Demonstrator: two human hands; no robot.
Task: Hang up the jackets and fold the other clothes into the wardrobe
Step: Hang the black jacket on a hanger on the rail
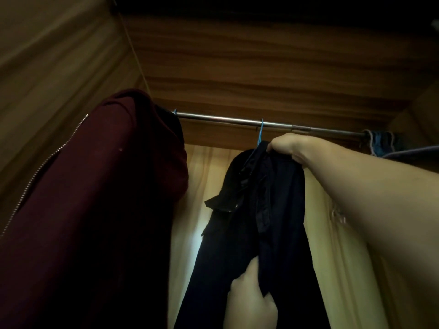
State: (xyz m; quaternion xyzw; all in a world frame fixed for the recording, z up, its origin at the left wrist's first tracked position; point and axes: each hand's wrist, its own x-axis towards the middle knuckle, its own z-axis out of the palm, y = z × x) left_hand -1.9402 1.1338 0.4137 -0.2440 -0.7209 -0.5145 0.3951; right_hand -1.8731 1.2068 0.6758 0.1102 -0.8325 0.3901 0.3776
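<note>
A dark navy jacket (266, 210) hangs from a blue hanger (260, 131) hooked over the metal wardrobe rail (225, 120). My right hand (288, 146) reaches up from the right and grips the jacket at its shoulder, just under the rail. My left hand (251, 298) holds the jacket's front edge low down, thumb pinching the cloth. A maroon zip jacket (95, 198) hangs on the rail at the left, on another blue hanger whose hook (175, 112) shows.
I look up into a wooden wardrobe: side wall (59, 67) at left, top panel (261, 55) above, pale back panel (209, 167) behind the jackets. A blue-grey garment (382, 142) hangs at the rail's right end. Bare rail lies between the two hangers.
</note>
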